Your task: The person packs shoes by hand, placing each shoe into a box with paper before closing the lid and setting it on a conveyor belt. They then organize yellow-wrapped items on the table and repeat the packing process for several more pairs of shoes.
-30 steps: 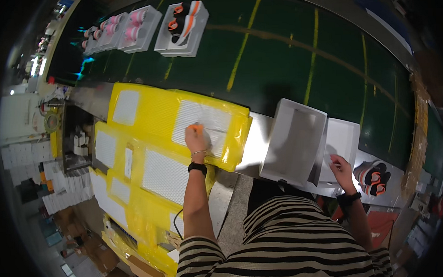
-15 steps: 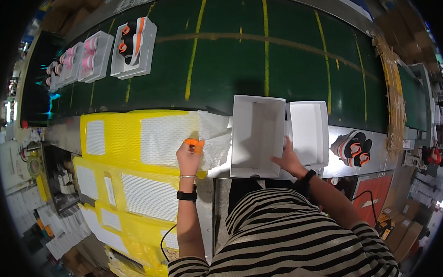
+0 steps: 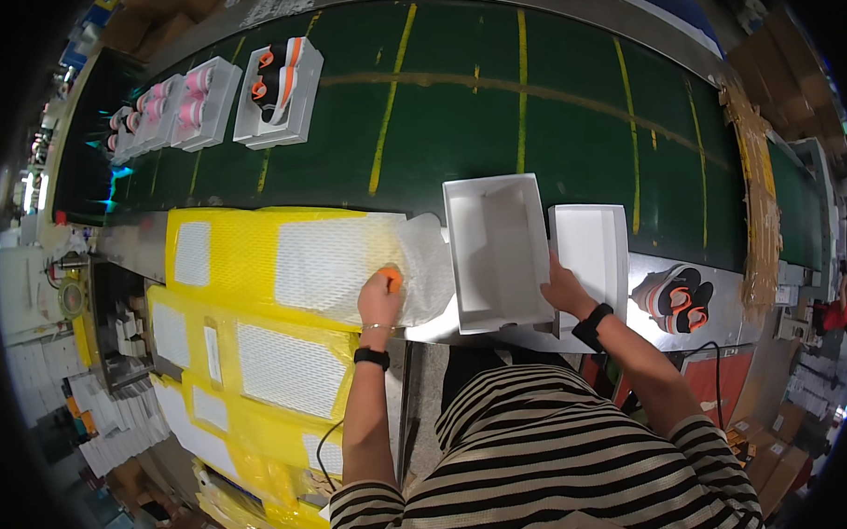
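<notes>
My left hand (image 3: 380, 301) is closed around a small orange object (image 3: 392, 279), mostly hidden by the fingers, so its kind cannot be made out. It is over a thin white translucent sheet (image 3: 427, 264) on the yellow-wrapped stack. My right hand (image 3: 563, 291) grips the right wall of an open white shoe box (image 3: 497, 234), which shows nothing inside. Right of the box lies a shallow white tray, seemingly its lid (image 3: 593, 249), partly behind the box and my hand. Farther right, a pair of black-and-orange shoes (image 3: 678, 298) rests on the metal ledge.
A green conveyor belt (image 3: 456, 114) with yellow lines runs along the far side. On its left stand a box (image 3: 299, 124) of black-and-orange shoes and several boxes with pink shoes (image 3: 194, 100). Yellow-wrapped packs (image 3: 236, 243) are piled at the left. Brown cardboard (image 3: 754, 178) edges the belt's right end.
My right hand has closed on the box's right wall, and the box has shifted slightly against the lid. The white sheet, earlier drawn toward the box, now lies flatter. My left hand still holds the orange object.
</notes>
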The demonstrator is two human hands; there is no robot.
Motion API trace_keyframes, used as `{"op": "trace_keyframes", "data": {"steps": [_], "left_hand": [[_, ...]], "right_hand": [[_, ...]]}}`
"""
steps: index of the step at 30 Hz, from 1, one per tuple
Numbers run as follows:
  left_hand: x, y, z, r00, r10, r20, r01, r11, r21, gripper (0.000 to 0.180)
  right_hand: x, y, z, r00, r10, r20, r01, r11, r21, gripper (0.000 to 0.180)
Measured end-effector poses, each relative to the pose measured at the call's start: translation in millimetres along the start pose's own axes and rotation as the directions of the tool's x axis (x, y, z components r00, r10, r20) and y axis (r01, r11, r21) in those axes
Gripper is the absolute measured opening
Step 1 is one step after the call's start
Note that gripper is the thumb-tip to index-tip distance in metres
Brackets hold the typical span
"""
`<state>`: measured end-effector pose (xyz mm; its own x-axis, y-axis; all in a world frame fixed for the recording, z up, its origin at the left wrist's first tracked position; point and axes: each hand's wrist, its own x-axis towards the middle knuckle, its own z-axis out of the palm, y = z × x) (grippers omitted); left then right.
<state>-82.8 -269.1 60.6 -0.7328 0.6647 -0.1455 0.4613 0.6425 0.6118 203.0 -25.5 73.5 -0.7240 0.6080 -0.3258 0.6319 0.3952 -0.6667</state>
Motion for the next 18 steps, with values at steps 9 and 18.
{"op": "trace_keyframes", "data": {"steps": [9, 18], "left_hand": [[-16.6, 31.0, 1.8, 0.962, 0.217, -0.165, -0.194, 0.970, 0.148, 0.022], [-41.4, 107.6, -31.5, 0.885, 0.411, 0.219, -0.273, 0.839, -0.470, 0.019]], "right_hand": [[-0.7, -95.4, -12.2, 0.923, -0.346, -0.168, 0.322, 0.934, -0.154, 0.052], [-3.9, -144.3, 9.7, 0.978, 0.118, 0.172, -0.206, 0.671, 0.712, 0.040]]}}
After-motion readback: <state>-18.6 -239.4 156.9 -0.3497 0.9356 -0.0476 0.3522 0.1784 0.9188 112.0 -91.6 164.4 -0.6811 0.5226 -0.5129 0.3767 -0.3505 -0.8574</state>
